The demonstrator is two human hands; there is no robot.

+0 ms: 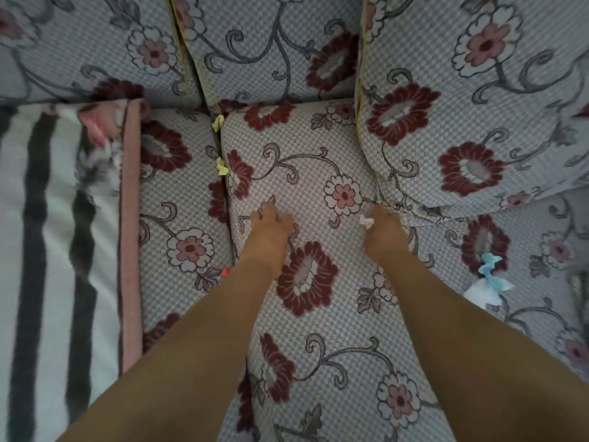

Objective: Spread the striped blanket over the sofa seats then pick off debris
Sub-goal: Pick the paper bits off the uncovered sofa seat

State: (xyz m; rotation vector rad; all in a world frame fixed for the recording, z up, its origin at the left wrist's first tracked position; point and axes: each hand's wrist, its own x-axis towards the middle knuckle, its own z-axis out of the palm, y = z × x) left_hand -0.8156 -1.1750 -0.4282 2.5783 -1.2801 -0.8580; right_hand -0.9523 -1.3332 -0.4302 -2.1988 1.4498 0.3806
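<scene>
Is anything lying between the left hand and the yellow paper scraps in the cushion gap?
Nothing visible: only bare floral seat fabric separates the left hand from the yellow paper scraps wedged in the gap.

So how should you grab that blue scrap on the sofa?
Pinch the blue scrap at its raised crumpled top, coming straight down from above. It lies loose on the seat with a white scrap right beside it, so a fingertip pinch should lift just the blue one.
</scene>
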